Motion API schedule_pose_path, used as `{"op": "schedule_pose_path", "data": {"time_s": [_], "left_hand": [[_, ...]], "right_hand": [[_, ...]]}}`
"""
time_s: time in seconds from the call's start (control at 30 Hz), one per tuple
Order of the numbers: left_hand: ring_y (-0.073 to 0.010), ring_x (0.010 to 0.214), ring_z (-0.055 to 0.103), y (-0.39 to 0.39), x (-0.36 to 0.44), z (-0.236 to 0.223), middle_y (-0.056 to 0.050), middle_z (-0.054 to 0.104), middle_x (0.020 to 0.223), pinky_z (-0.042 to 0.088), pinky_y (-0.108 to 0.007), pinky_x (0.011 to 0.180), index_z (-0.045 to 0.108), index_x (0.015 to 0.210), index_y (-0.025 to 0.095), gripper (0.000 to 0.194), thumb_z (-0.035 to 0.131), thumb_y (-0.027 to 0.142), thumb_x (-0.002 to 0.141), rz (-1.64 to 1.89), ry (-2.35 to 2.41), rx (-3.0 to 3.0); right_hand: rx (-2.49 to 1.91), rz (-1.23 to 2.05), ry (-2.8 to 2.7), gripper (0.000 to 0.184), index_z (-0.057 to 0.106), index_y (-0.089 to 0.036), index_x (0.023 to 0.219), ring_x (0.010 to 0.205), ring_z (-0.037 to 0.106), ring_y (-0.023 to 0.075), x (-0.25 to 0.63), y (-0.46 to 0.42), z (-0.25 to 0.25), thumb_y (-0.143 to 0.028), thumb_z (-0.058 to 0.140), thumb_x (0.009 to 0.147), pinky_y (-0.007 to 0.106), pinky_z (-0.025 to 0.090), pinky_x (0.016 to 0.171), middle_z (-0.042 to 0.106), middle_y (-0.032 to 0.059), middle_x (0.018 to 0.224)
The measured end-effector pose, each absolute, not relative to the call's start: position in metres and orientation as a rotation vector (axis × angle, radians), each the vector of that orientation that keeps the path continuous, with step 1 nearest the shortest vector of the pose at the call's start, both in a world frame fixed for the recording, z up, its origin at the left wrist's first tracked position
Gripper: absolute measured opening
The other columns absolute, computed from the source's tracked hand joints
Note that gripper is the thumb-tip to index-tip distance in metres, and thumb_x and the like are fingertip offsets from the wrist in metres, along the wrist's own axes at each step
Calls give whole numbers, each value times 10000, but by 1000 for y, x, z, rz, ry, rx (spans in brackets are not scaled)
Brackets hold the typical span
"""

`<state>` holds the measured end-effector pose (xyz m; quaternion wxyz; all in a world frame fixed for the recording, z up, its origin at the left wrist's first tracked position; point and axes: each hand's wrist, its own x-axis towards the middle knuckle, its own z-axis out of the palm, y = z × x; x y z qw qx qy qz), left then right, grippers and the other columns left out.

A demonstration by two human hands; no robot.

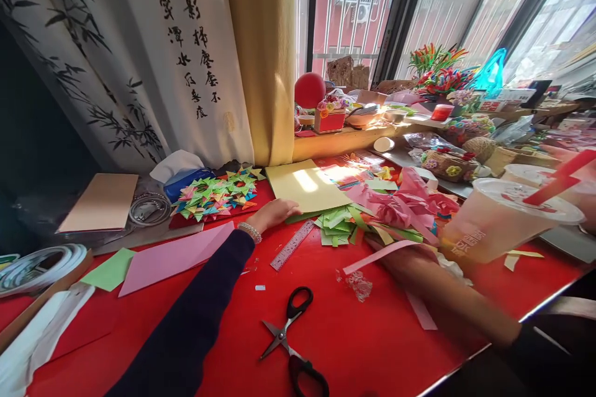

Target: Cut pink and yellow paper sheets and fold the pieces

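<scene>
Your left hand [276,213] touches the yellow paper [305,187], its grip unclear. Your right hand [384,251] is mostly hidden by paper strips, opening and hold unclear. Between them lies the ruler [293,245]; nearer, open scissors [280,336].

A white cloth panel with black painted bamboo and characters [125,43] hangs at the left, just beside a mustard-yellow curtain [261,62]. A dark-framed window [395,18] rises behind a wooden ledge [321,144]. On the ledge, a small red box topped with flowers [330,120] sits near a glossy red ball [310,90]. Farther right are a translucent turquoise plastic bag [492,74], a brown basket with crocheted flowers [447,165] and, nearer, a clear lidded plastic cup with a red straw [488,223].
</scene>
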<state>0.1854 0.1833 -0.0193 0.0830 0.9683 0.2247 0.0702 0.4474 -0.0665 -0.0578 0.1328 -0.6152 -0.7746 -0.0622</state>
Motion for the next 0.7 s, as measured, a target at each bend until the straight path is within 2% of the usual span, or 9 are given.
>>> {"op": "schedule_pose_path", "data": {"time_s": [0.13, 0.23, 0.3, 0.4, 0.47, 0.53, 0.6, 0.63, 0.7], "left_hand": [[-181, 908, 611, 185, 187, -20, -77, 608, 1086, 523, -385, 785, 572, 1106, 152, 279, 530, 329, 895, 221, 725, 2809], [-189, 936, 604, 183, 190, -24, -83, 599, 1115, 517, -395, 804, 568, 1119, 159, 284, 531, 328, 895, 293, 845, 2739], [-194, 949, 601, 181, 192, -25, -84, 594, 1127, 514, -401, 811, 564, 1128, 159, 291, 533, 328, 893, 345, 927, 2682], [-199, 954, 600, 180, 192, -25, -84, 591, 1132, 514, -405, 812, 561, 1134, 156, 300, 536, 331, 891, 392, 1013, 2593], [-200, 951, 601, 180, 192, -24, -83, 592, 1128, 515, -405, 808, 560, 1135, 153, 305, 538, 333, 889, 407, 1046, 2538], [-199, 948, 602, 180, 192, -25, -83, 593, 1125, 516, -404, 806, 559, 1135, 152, 307, 539, 333, 889, 416, 1064, 2492], [-198, 946, 603, 181, 192, -27, -84, 594, 1123, 516, -404, 805, 559, 1135, 151, 307, 539, 333, 889, 420, 1074, 2452], [-198, 946, 603, 181, 192, -28, -84, 594, 1122, 516, -404, 804, 559, 1134, 151, 306, 539, 334, 889, 421, 1077, 2434], [-200, 943, 604, 181, 193, -30, -81, 595, 1119, 517, -401, 800, 563, 1130, 149, 308, 541, 337, 887, 418, 1076, 2400]], "right_hand": [[-1778, 135, -2368, 435, 457, -285, 1364, 1239, 493, 248, 433, -77, -35, -307, 360, 940, 406, 446, 1019, 490, 23, 1385], [-1801, 639, -2399, 414, 569, -243, 1271, 1271, 455, 267, 413, -87, 6, -414, 436, 918, 408, 411, 1039, 473, 59, 1400], [-1748, 857, -2433, 332, 657, -304, 1142, 1278, 447, 257, 403, -89, 36, -421, 440, 919, 396, 395, 1045, 486, 2, 1391], [-1756, 880, -2407, 298, 714, -277, 995, 1029, 632, 227, 392, -85, 65, -380, 445, 923, 340, 502, 887, 681, 19, 1114], [-1788, 715, -2339, 340, 709, -236, 1007, 939, 659, 223, 382, -80, 63, -371, 405, 939, 342, 523, 830, 707, 47, 1023], [-1735, 531, -2307, 388, 630, -206, 1185, 1116, 586, 246, 369, -74, 46, -369, 364, 955, 388, 469, 954, 628, 77, 1219], [-1600, 454, -2403, 511, 409, -180, 1399, 1340, 353, 260, 358, -70, 20, -399, 415, 937, 432, 316, 1101, 410, 84, 1440], [-1567, 496, -2472, 579, 348, -152, 1426, 1377, 267, 261, 354, -68, 7, -430, 431, 926, 438, 264, 1126, 328, 99, 1478], [-1627, 540, -2527, 705, 301, -74, 1433, 1387, 213, 287, 354, -66, -16, -518, 425, 899, 463, 244, 1126, 255, 154, 1487]]}}
